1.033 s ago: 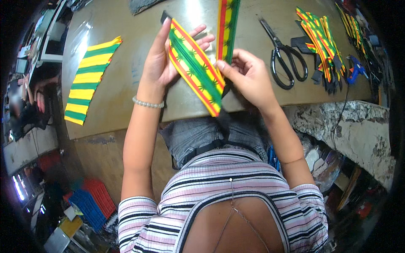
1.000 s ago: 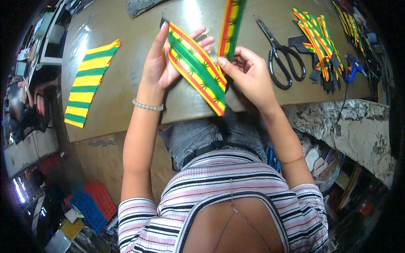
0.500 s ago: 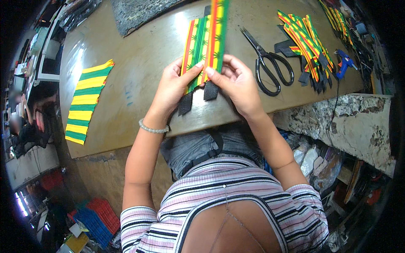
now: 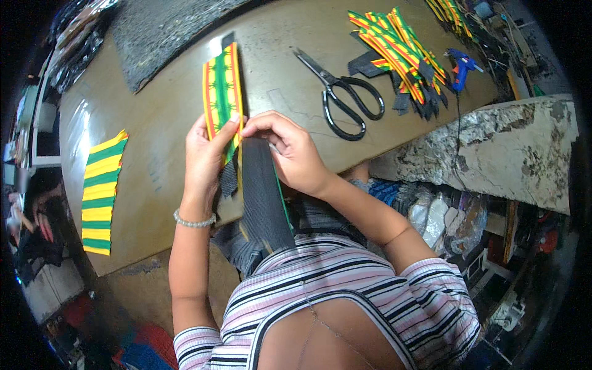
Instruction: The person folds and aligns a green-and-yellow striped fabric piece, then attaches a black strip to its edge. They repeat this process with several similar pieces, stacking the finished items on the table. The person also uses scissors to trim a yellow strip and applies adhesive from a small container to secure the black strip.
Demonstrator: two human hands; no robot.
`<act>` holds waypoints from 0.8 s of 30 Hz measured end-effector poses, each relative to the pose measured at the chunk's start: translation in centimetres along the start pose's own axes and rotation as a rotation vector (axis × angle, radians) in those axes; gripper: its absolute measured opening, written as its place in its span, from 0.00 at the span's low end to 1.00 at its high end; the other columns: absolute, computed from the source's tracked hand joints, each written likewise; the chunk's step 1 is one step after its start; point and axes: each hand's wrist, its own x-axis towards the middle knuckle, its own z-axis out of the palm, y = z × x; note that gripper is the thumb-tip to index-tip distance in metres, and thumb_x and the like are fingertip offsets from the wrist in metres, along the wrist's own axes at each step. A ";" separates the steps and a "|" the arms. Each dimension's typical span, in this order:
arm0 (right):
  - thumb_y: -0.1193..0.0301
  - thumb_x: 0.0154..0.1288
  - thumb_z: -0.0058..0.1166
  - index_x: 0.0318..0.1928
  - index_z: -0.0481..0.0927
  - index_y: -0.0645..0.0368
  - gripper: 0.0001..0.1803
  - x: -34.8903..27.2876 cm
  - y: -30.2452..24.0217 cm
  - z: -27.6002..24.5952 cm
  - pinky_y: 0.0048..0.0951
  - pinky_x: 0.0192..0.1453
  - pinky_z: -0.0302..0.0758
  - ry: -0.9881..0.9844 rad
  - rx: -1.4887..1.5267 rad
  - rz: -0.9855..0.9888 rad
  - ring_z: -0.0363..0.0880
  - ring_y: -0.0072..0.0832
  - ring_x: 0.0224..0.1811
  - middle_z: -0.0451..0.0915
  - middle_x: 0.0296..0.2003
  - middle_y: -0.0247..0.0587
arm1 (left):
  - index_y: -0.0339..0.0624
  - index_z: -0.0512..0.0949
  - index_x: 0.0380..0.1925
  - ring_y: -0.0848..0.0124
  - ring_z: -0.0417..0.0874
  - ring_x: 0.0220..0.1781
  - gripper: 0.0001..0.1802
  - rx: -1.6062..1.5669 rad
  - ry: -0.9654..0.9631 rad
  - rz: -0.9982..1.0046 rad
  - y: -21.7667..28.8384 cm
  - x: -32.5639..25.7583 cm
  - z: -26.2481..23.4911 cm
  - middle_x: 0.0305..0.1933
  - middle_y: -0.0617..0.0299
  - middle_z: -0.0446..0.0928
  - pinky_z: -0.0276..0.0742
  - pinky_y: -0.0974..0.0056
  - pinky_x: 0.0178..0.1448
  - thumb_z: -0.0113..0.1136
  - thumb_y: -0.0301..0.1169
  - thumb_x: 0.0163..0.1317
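My left hand (image 4: pixel 206 154) is closed on a strap strip (image 4: pixel 223 86) striped red, yellow and green with dark leaf shapes, its thumb on top. A black webbing end (image 4: pixel 228 179) sticks out below that hand. Beside it my right hand (image 4: pixel 290 148) pinches the upper end of a wide black strip (image 4: pixel 262 185), which hangs toward my body with a green edge showing. The two hands nearly touch, and the fingers of the right hand are partly hidden behind its palm.
Black-handled scissors (image 4: pixel 345 98) lie right of my hands. Farther right are a pile of striped strips (image 4: pixel 401 55) and a blue glue gun (image 4: pixel 461 68). A yellow-green striped piece (image 4: pixel 102 191) lies at left. A dark grey slab (image 4: pixel 166 37) sits at the far side of the table (image 4: pixel 166 105).
The patterned strip that stood up in my right hand now hangs toward me, black side up. My view has shifted, and both hands appear farther left.
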 end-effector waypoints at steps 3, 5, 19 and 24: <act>0.81 0.65 0.63 0.50 0.77 0.70 0.14 0.2 -0.2 0.4 0.22 0.54 0.79 0.118 -0.134 0.129 0.79 0.21 0.49 0.78 0.46 0.38 | 0.34 0.77 0.50 0.77 0.83 0.44 0.15 0.022 0.039 0.108 0.0 -0.1 0.4 0.47 0.61 0.83 0.79 0.70 0.50 0.66 0.27 0.67; 0.81 0.65 0.63 0.50 0.78 0.70 0.15 0.3 0.1 0.8 0.22 0.52 0.80 0.181 -0.118 0.194 0.81 0.21 0.47 0.81 0.44 0.38 | 0.34 0.76 0.51 0.76 0.83 0.45 0.16 0.081 0.063 0.153 -0.1 -0.2 0.7 0.48 0.60 0.83 0.79 0.70 0.51 0.66 0.26 0.66; 0.80 0.63 0.65 0.46 0.80 0.65 0.11 -0.2 -4.0 -0.3 0.25 0.51 0.79 0.293 0.146 0.169 0.82 0.22 0.43 0.84 0.40 0.38 | 0.37 0.75 0.49 0.75 0.84 0.36 0.17 0.053 0.135 0.124 1.3 0.6 -0.2 0.44 0.58 0.83 0.82 0.70 0.43 0.68 0.28 0.64; 0.76 0.68 0.61 0.52 0.78 0.67 0.14 2.3 -6.3 -14.3 0.25 0.49 0.82 0.339 0.163 -0.067 0.84 0.26 0.42 0.85 0.40 0.41 | 0.35 0.77 0.51 0.78 0.84 0.40 0.14 -0.132 -0.073 0.145 0.0 -0.6 0.4 0.44 0.61 0.84 0.83 0.69 0.46 0.62 0.31 0.71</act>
